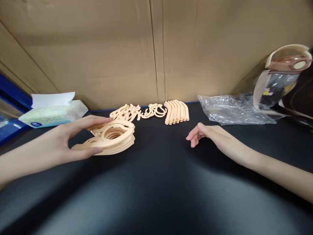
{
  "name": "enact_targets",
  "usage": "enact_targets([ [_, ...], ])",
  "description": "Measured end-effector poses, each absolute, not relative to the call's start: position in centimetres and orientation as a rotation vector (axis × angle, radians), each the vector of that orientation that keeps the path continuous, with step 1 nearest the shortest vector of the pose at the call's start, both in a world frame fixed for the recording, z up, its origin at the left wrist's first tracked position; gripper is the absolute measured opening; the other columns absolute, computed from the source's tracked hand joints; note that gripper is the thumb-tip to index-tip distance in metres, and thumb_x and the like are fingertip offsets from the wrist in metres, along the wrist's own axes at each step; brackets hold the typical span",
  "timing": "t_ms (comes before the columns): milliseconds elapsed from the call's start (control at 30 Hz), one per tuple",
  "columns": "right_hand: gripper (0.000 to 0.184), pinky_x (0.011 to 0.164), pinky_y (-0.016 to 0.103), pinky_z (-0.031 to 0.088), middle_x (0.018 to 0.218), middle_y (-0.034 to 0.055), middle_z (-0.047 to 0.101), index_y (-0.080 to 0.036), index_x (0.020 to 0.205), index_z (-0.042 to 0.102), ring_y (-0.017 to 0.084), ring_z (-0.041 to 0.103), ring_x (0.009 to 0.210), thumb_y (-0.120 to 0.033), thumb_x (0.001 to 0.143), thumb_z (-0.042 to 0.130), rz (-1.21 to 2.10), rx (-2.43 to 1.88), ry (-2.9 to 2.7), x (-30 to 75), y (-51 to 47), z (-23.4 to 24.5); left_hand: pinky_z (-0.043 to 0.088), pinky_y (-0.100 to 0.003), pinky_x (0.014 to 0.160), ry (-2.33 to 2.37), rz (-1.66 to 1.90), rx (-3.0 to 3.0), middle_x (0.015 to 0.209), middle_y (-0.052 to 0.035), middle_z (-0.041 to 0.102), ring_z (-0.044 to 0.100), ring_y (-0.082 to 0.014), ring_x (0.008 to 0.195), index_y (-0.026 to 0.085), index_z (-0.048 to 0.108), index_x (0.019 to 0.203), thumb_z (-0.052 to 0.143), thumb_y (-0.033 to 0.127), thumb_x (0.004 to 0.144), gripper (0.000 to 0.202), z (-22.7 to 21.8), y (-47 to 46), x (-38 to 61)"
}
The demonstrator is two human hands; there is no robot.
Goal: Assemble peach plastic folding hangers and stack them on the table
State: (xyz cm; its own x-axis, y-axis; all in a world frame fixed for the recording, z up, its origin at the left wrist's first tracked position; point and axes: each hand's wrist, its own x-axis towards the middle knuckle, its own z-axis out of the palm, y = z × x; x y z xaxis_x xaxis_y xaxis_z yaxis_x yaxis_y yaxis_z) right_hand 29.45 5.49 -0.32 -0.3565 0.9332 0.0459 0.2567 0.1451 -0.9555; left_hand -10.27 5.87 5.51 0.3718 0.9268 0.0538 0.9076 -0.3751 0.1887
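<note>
On the left, my left hand [66,138] is around a stack of flat beige plastic hanger pieces [119,140], each with an oval opening. Its thumb presses the near edge and its fingers reach over the far side. Just behind that stack lies a pile of beige curved pieces [126,112]. Small beige hooks [154,111] sit in the middle, beside a row of bent beige strips [176,112]. My right hand [202,133] hovers over the black table to the right of these strips, loosely curled and with nothing visible in it.
A tissue pack [53,111] stands at the back left. Clear plastic bags [234,109] lie at the back right, against a drinking bottle [278,85] with a strap. A cardboard wall [110,49] rises behind the black table [156,189].
</note>
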Motion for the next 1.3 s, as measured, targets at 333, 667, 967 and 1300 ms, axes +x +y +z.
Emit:
enact_targets([
  [333,0.048,0.084,0.027,0.045,0.079,0.0014,0.07,-0.021,0.087,0.072,0.015,0.06,0.083,-0.056,0.099,0.04,1.175,-1.196,-1.881,29.4,5.1,0.1,0.043,-0.038,0.107,1.598,0.258,2.514,0.135,0.0044,0.059,0.061,-0.0259,0.114,0.034,0.047,0.14,0.062,0.058,0.077,0.069,4.4,7.0,-12.0],
  [667,0.048,0.085,0.031,0.044,0.081,0.0024,0.069,-0.022,0.088,0.071,0.018,0.06,0.085,-0.057,0.098,0.04,1.165,-1.183,-1.921,29.6,5.2,-0.3,0.04,-0.043,0.107,1.681,0.333,2.442,0.132,0.0015,0.061,0.059,-0.0242,0.113,0.024,0.05,0.134,0.053,0.049,0.086,0.054,4.9,5.3,-9.4],
  [967,0.048,0.084,0.03,0.044,0.081,0.0021,0.07,-0.021,0.089,0.071,0.017,0.06,0.084,-0.058,0.097,0.042,1.15,-1.189,-1.951,29.6,5.3,-0.3,0.039,-0.045,0.106,1.74,0.266,2.372,0.132,0.0014,0.059,0.059,-0.0252,0.111,0.024,0.043,0.14,0.052,0.053,0.085,0.062,4.9,5.4,-9.5],
  [1300,0.048,0.085,0.031,0.045,0.081,0.0026,0.07,-0.021,0.089,0.072,0.018,0.061,0.084,-0.058,0.096,0.042,1.138,-1.197,-1.963,29.5,5.3,-0.2,0.039,-0.045,0.107,1.718,0.29,2.393,0.135,-0.0002,0.059,0.059,-0.0253,0.115,0.024,0.042,0.142,0.051,0.054,0.086,0.065,4.5,5.4,-9.5],
])
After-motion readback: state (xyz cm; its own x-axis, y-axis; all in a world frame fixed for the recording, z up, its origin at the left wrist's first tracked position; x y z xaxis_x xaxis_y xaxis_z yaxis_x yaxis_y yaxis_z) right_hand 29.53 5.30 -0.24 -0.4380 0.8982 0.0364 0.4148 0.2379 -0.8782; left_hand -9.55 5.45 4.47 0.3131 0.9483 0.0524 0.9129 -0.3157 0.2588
